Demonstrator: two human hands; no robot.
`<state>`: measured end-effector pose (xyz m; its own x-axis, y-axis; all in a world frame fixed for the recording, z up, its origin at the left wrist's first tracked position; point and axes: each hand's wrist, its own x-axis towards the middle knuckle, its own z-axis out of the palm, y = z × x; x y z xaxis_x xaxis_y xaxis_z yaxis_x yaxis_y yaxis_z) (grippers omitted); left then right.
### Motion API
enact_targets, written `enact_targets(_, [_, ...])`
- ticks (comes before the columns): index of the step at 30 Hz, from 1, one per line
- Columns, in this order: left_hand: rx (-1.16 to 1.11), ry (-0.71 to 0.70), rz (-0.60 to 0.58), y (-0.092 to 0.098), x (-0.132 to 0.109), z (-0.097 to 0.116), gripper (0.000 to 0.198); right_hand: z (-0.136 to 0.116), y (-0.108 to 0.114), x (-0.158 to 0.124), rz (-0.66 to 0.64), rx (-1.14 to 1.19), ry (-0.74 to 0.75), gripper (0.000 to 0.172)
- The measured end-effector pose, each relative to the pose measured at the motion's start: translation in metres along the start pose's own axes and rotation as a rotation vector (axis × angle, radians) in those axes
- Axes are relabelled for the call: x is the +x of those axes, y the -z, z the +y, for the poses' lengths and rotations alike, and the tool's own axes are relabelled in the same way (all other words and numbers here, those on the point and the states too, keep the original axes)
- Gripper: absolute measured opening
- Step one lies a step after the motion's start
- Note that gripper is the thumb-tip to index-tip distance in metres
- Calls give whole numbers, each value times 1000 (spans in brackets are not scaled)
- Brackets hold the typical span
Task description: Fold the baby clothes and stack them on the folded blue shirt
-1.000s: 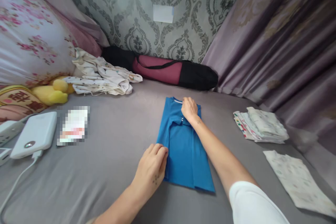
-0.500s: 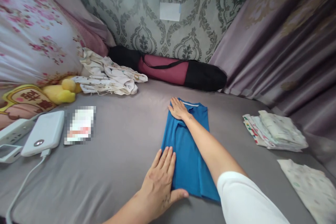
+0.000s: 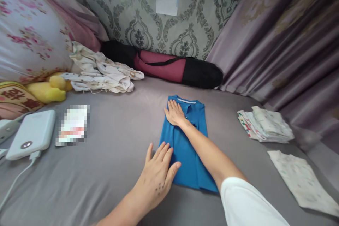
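A blue shirt (image 3: 185,155) lies folded into a long narrow shape on the grey bed sheet (image 3: 113,148), its collar end away from me. Near the collar, my right hand (image 3: 175,112) rests flat on the left part of the shirt, fingers stretched out. That forearm crosses over the cloth and covers some of it. Along the shirt's lower left edge is my left hand (image 3: 159,169), fingers spread and thumb over the fabric; whether it presses on the cloth I cannot tell. Neither hand grips anything.
To the right sit a stack of folded clothes (image 3: 267,125) and a single folded pale garment (image 3: 302,180). A black and maroon long bag (image 3: 161,65) lies along the wall. Left are crumpled white clothes (image 3: 103,74), a yellow plush toy (image 3: 47,90) and a cabled white power bank (image 3: 33,134).
My left hand's fingers have spread wider and its thumb has lifted up the shirt's edge. My right hand has slid slightly down from the collar. The view has shifted a little.
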<state>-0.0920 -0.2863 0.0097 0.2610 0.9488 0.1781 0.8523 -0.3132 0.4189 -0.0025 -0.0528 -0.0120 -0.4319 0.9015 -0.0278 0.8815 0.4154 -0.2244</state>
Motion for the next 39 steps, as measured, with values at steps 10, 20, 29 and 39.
enact_targets(10, [20,17,9,-7,3,-8,46,20,11,-16,137,-5,-116,69])
enact_targets(20, [52,26,30,-10,4,-12,44,54,18,-15,113,39,-280,70])
enact_targets(29, [51,-12,125,-23,5,-36,40,86,30,-27,11,376,-258,68])
enact_targets(39, [39,-13,115,-3,11,-14,35,63,45,-178,205,210,-45,44])
